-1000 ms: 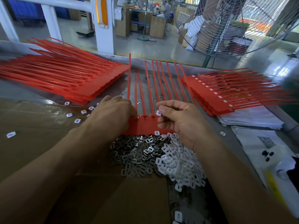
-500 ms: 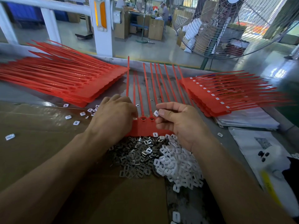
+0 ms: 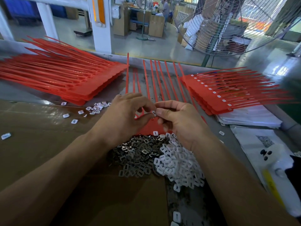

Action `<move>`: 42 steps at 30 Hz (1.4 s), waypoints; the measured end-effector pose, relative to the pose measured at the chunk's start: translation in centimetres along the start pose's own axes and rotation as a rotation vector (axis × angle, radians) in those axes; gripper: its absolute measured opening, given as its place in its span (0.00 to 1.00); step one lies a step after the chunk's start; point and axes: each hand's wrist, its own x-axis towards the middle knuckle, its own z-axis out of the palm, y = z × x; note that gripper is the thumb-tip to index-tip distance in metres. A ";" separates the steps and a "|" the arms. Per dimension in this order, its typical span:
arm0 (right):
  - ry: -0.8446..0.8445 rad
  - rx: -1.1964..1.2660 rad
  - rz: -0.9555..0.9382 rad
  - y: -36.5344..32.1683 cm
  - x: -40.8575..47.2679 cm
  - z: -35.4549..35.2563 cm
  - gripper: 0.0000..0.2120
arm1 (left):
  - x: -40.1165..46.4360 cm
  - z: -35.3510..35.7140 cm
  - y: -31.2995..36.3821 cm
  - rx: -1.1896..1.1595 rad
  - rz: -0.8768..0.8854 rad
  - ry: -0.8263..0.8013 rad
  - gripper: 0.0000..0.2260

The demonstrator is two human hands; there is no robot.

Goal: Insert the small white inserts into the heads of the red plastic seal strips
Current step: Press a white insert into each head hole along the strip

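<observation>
Surface: we see brown cardboard over the left and near part of a grey bench.
Far left: a flat stack of red strips lies on the bench, tails running off to the left.
Left of centre: a few loose clear pieces sit scattered on the cardboard near that stack.
Left hand: fingers curled, thumb and fingertips pinched together over the head end of the sheet of strips; we cannot tell whether anything is held between them.
Centre: the sheet of strips lies flat, heads towards us, tails pointing away.
Near centre: a heap of grey metal clips touches a heap of white inserts on its right.
Right hand: thumb and forefinger pinch one white insert just above the heads.
Right: a second stack of red strips, white inserts visible in its heads, rests on white sheets.
Far right: a white bag with a printed code.
Room: a white post, a large wire fan, cartons and a person at a far bench.
</observation>
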 end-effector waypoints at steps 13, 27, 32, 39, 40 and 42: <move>0.169 0.145 -0.059 -0.5 -0.2 0.0 0.12 | 0.1 1.0 -2.1 0.138 -0.334 -0.046 0.04; 0.193 0.179 -0.037 -1.5 -1.1 0.4 0.09 | 0.1 1.2 -2.7 0.223 -0.348 -0.100 0.08; 0.204 0.162 -0.045 -1.5 -1.3 0.4 0.08 | -0.2 0.5 -2.3 0.281 -0.254 -0.168 0.09; 0.188 0.155 -0.053 -1.3 -1.3 0.3 0.07 | -0.2 0.0 -1.9 0.334 -0.192 -0.272 0.11; 0.186 0.158 -0.053 -1.3 -1.2 0.4 0.07 | -0.2 0.0 -1.8 0.343 -0.181 -0.277 0.11; 0.188 0.157 -0.055 -1.2 -1.2 0.4 0.06 | -0.2 -0.1 -1.6 0.362 -0.152 -0.290 0.12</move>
